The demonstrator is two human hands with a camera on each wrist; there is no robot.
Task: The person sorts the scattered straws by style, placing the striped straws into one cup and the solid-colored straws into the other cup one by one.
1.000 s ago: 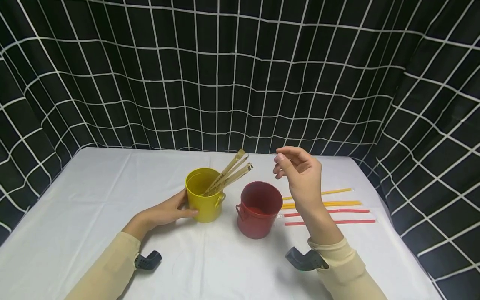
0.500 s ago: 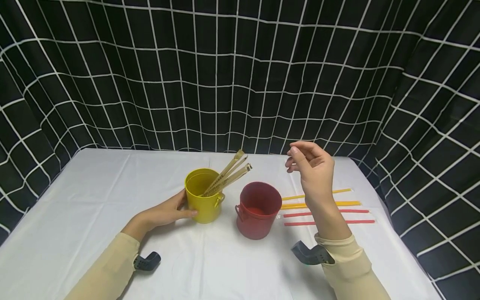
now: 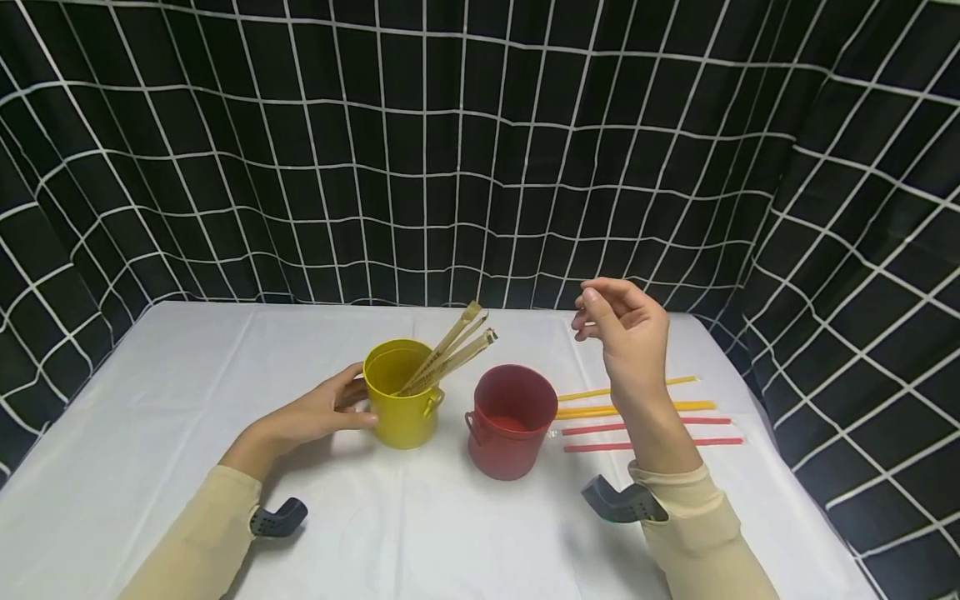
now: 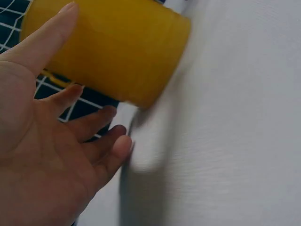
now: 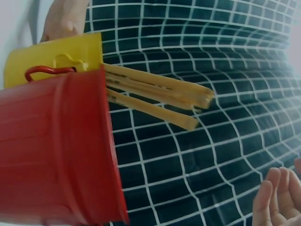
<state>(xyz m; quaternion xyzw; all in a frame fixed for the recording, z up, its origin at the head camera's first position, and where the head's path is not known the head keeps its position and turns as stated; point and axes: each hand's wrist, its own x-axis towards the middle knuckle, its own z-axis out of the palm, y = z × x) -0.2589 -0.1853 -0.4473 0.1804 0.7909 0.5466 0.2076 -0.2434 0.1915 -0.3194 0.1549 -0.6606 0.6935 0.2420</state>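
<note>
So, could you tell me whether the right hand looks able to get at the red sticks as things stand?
Probably yes: the right hand appears empty, and the red sticks lie beside the red bucket with nothing on their visible parts.

note left hand (image 3: 317,408) eased slightly back from yellow bucket (image 3: 405,421); note right hand (image 3: 632,337) raised slightly and farther from red bucket (image 3: 504,454).

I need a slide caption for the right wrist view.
Red bucket before yellow bucket of slim tan packets; right hand at lower right.
</note>
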